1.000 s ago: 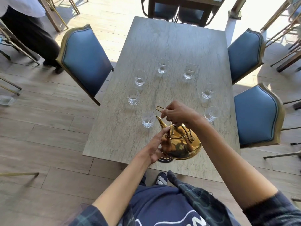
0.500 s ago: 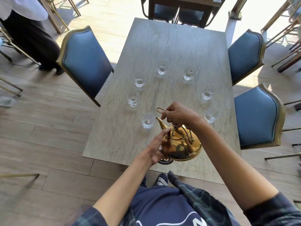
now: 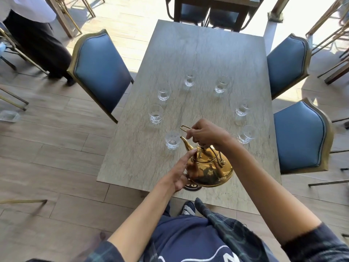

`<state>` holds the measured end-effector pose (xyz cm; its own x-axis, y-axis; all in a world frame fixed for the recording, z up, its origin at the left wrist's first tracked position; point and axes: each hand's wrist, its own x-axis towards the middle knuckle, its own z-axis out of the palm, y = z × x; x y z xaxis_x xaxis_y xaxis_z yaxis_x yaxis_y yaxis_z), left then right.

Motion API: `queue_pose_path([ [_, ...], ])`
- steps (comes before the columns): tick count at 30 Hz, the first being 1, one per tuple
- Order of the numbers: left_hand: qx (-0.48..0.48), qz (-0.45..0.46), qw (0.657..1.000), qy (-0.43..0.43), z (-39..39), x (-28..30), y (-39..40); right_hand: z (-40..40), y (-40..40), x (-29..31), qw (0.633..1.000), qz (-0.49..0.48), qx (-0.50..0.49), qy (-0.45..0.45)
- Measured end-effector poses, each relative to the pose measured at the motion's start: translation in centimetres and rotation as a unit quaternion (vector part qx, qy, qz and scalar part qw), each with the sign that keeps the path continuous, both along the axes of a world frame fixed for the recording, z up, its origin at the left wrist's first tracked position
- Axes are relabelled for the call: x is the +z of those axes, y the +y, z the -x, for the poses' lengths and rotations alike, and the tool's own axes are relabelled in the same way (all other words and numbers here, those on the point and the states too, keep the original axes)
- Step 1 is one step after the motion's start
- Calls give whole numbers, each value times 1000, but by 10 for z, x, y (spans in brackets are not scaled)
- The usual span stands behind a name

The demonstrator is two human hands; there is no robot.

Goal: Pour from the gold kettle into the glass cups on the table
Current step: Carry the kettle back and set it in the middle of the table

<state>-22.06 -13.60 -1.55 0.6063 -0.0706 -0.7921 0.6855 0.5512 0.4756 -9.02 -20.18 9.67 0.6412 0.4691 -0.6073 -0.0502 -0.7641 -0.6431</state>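
Observation:
A gold kettle [image 3: 211, 171] is near the table's front edge, over a dark round coaster [image 3: 190, 186]. My right hand [image 3: 205, 134] grips its wire handle from above. My left hand [image 3: 182, 172] presses flat fingers against the kettle's left side. The spout points up-left toward the nearest glass cup [image 3: 172, 140]. Several glass cups stand in a ring: one at the left [image 3: 155, 114], one behind it [image 3: 163, 91], two at the back [image 3: 190, 77] [image 3: 221, 84], two at the right [image 3: 242, 106] [image 3: 246, 134].
The stone-patterned table [image 3: 204, 48] has blue padded chairs at its left [image 3: 98, 67] and right [image 3: 287, 61] [image 3: 302, 135]. A person in dark trousers [image 3: 35, 40] stands at the far left. More chairs and a dark table stand beyond the far end.
The kettle has tipped slightly with its spout nearer the closest cup. Both hands keep their hold.

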Motion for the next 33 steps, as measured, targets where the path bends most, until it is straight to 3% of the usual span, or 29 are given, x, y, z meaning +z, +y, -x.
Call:
queue_pose_path([
  [33, -25, -11, 1000, 3, 3, 1, 17, 9, 8, -13, 1000, -3, -10, -26],
])
